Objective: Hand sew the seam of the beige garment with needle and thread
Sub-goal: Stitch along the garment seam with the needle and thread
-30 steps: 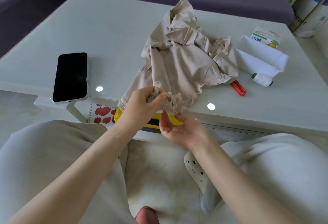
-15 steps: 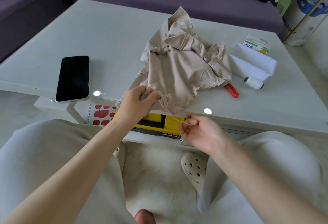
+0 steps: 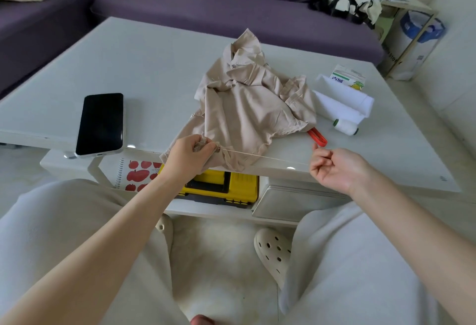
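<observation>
Garment [image 3: 252, 108]: a crumpled beige piece was laid on the tabletop [image 3: 154, 72], right of centre, with its near hem hung over the front edge.
Left hand [image 3: 190, 152]: the hem was pinched between thumb and fingers at the front edge, the grip closed on the cloth.
Right hand [image 3: 334, 167]: it was held well apart to the right, palm up and fingers curled, the grip closed narrowly on the thread's end.
Thread [image 3: 257, 155]: a pale strand was drawn taut from the pinched hem across to the right hand.
Phone [image 3: 101, 123]: it was laid face up at the left, overhanging the front edge.
Spool [image 3: 346, 127]: it was laid on its side beside a folded white cloth [image 3: 342, 100], right of the garment.
Red tool [image 3: 318, 137]: it was partly covered by the garment's right edge.
</observation>
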Action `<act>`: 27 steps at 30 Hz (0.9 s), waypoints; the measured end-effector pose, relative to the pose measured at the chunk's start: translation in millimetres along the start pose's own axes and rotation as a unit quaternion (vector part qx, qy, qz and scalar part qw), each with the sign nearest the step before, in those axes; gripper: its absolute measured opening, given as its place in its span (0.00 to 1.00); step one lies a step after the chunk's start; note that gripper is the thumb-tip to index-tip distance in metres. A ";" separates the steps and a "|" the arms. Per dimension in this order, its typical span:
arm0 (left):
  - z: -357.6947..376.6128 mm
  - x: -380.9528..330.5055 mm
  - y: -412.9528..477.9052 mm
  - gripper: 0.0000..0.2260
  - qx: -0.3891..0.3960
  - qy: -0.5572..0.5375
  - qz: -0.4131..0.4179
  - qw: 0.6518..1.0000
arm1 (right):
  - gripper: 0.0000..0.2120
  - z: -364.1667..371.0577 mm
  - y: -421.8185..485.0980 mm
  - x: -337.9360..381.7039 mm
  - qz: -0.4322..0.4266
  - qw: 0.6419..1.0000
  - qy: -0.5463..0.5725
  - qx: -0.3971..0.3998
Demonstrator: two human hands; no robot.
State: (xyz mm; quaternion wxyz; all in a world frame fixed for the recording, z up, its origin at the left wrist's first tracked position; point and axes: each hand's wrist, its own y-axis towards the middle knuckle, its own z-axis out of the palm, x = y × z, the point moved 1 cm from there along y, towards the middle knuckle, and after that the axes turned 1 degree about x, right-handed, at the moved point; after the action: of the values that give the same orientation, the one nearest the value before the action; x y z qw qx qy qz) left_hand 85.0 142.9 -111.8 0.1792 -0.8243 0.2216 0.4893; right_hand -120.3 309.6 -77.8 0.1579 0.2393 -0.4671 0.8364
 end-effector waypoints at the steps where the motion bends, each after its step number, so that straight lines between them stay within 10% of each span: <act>1: -0.1 0.2 0.3 0.10 0.001 -0.001 0.000 1.000 | 0.17 -1.0 2.3 2.9 -0.007 1.000 -0.005 0.001; 12: 0.1 1.0 -0.1 0.10 0.014 0.002 0.005 1.000 | 0.18 -3.9 14.7 11.3 -0.080 0.987 -0.141 -0.009; 19: 6.3 -13.0 -11.1 0.04 0.074 -0.055 0.062 0.994 | 0.18 53.4 -3.7 -29.3 -0.094 0.951 -0.265 0.127; 24: 6.6 -18.0 -12.6 0.10 0.099 -0.117 0.036 0.988 | 0.18 82.8 -12.5 -63.7 -0.204 0.826 -0.506 0.138; 27: 5.2 -21.4 -15.1 0.03 0.121 -0.152 0.036 0.980 | 0.17 94.0 -17.5 -72.3 -0.204 0.828 -0.501 0.149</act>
State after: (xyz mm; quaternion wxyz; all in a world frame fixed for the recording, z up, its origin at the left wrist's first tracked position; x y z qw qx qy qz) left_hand 80.3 162.2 -94.0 0.2914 -0.7041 0.2792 0.5843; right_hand -27.6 235.1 -62.9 0.0320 0.7357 -0.2919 0.6103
